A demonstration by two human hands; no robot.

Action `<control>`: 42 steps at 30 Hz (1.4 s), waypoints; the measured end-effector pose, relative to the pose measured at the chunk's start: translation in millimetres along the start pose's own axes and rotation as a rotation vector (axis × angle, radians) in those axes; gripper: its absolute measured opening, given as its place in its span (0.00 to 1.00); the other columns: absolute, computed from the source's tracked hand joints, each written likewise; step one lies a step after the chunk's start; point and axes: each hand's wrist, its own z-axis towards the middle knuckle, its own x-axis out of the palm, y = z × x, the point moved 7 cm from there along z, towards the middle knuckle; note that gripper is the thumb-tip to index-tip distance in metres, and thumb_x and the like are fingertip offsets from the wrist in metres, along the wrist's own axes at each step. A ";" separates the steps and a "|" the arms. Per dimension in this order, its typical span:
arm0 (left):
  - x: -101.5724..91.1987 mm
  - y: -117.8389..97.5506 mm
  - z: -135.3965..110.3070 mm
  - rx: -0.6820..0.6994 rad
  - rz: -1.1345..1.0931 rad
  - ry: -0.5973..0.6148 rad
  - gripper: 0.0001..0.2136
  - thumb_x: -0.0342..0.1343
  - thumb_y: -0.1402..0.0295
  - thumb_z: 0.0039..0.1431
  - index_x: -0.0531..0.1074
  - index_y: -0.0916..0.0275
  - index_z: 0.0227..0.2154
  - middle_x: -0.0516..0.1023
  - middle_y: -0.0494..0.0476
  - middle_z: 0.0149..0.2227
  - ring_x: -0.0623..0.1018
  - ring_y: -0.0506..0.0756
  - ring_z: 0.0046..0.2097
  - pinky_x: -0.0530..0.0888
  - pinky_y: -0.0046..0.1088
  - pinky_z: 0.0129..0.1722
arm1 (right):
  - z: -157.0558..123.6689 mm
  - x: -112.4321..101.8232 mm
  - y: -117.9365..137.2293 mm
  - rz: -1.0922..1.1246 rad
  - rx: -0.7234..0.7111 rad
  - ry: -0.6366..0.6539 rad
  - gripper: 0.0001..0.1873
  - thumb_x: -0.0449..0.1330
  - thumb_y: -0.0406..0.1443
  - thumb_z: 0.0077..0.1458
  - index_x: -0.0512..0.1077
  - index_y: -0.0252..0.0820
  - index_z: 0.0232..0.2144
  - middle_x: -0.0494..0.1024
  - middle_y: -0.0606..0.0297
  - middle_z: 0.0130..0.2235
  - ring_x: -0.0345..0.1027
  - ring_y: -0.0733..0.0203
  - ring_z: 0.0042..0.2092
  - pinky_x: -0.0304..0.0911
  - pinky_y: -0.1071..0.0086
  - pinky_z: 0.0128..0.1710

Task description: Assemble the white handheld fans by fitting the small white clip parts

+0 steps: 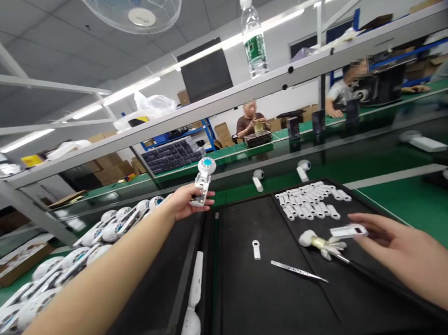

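My left hand (pixel 188 200) reaches forward and grips a small white fan unit (pixel 203 181) by its handle; the round head with a teal centre points up. My right hand (pixel 391 243) hovers low at the right, fingers pinching a small white plastic cover piece (pixel 348 231). On the black mat (pixel 254 297) between the hands lie a single white cover (pixel 256 249), metal tweezers (pixel 298 271) and a white fan head with loose blades (pixel 319 242). A batch of several white covers (pixel 311 202) lies further back.
Many finished white fans (pixel 99 241) are piled along the left. A green conveyor belt (pixel 419 206) runs across behind the mat, carrying a few fans (pixel 258 179). A water bottle (pixel 254 37) stands on the overhead shelf rail (pixel 316 63). Two people sit working beyond the belt.
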 end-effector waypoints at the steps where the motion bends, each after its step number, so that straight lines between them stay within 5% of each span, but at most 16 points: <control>1: 22.0 -11.6 -7.9 0.059 -0.095 0.058 0.25 0.51 0.69 0.51 0.60 0.59 0.55 0.77 0.60 0.48 0.80 0.59 0.45 0.79 0.38 0.42 | -5.3 6.1 6.7 0.116 0.050 0.020 0.21 0.64 0.48 0.48 0.81 0.43 0.40 0.83 0.56 0.37 0.79 0.47 0.35 0.75 0.66 0.29; 7: 158.3 -40.4 -61.0 0.211 -0.475 0.423 0.31 0.63 0.70 0.43 0.63 0.56 0.54 0.72 0.53 0.36 0.74 0.53 0.29 0.71 0.25 0.20 | -17.5 53.5 66.8 0.559 0.193 0.120 0.22 0.66 0.45 0.45 0.80 0.40 0.41 0.83 0.58 0.37 0.78 0.51 0.39 0.74 0.64 0.41; 11: 195.4 -31.4 -78.0 0.330 -0.494 0.466 0.42 0.70 0.68 0.42 0.58 0.57 0.61 0.73 0.61 0.52 0.77 0.59 0.47 0.76 0.27 0.36 | -11.8 80.6 78.2 0.612 0.270 0.152 0.19 0.62 0.40 0.45 0.78 0.40 0.41 0.81 0.61 0.34 0.76 0.54 0.37 0.72 0.63 0.40; 14: 200.2 -18.4 -79.4 0.335 -0.463 0.430 0.46 0.69 0.73 0.42 0.53 0.55 0.64 0.69 0.60 0.59 0.71 0.62 0.59 0.73 0.31 0.52 | -8.4 90.5 76.2 0.620 0.297 0.123 0.16 0.62 0.36 0.44 0.75 0.40 0.39 0.79 0.64 0.33 0.74 0.57 0.36 0.72 0.66 0.37; 19: 200.2 -4.4 -79.8 0.318 -0.292 0.377 0.47 0.63 0.78 0.46 0.48 0.46 0.66 0.67 0.57 0.61 0.72 0.63 0.58 0.76 0.32 0.45 | -5.9 98.5 75.3 0.624 0.309 0.095 0.11 0.63 0.36 0.43 0.72 0.42 0.33 0.74 0.68 0.29 0.71 0.60 0.32 0.71 0.68 0.32; 24: 198.0 -3.4 -75.8 0.343 -0.279 0.331 0.45 0.61 0.78 0.46 0.49 0.49 0.66 0.68 0.57 0.60 0.72 0.62 0.58 0.74 0.33 0.49 | -2.8 98.6 79.4 0.680 0.235 0.122 0.11 0.66 0.37 0.44 0.73 0.41 0.32 0.77 0.66 0.32 0.72 0.59 0.35 0.70 0.68 0.36; 31: 195.0 -3.4 -68.0 0.326 -0.250 0.282 0.46 0.63 0.75 0.46 0.48 0.50 0.66 0.69 0.59 0.59 0.74 0.63 0.55 0.75 0.34 0.45 | -5.3 92.2 73.8 0.741 0.350 0.012 0.16 0.70 0.40 0.38 0.77 0.39 0.31 0.78 0.64 0.29 0.74 0.57 0.33 0.72 0.66 0.35; 39: 199.6 -2.9 -76.5 0.341 -0.348 0.325 0.45 0.63 0.77 0.47 0.51 0.51 0.67 0.67 0.60 0.61 0.69 0.63 0.60 0.71 0.34 0.54 | -13.3 111.0 73.2 0.813 0.395 0.027 0.16 0.70 0.38 0.40 0.75 0.41 0.34 0.80 0.63 0.32 0.76 0.54 0.35 0.74 0.64 0.36; 42: 197.7 -6.0 -77.1 0.381 -0.378 0.318 0.41 0.60 0.79 0.48 0.55 0.53 0.65 0.68 0.60 0.59 0.69 0.62 0.60 0.68 0.34 0.56 | -13.5 109.2 76.5 0.737 0.302 0.064 0.16 0.68 0.42 0.46 0.77 0.40 0.37 0.80 0.58 0.38 0.76 0.53 0.37 0.74 0.61 0.38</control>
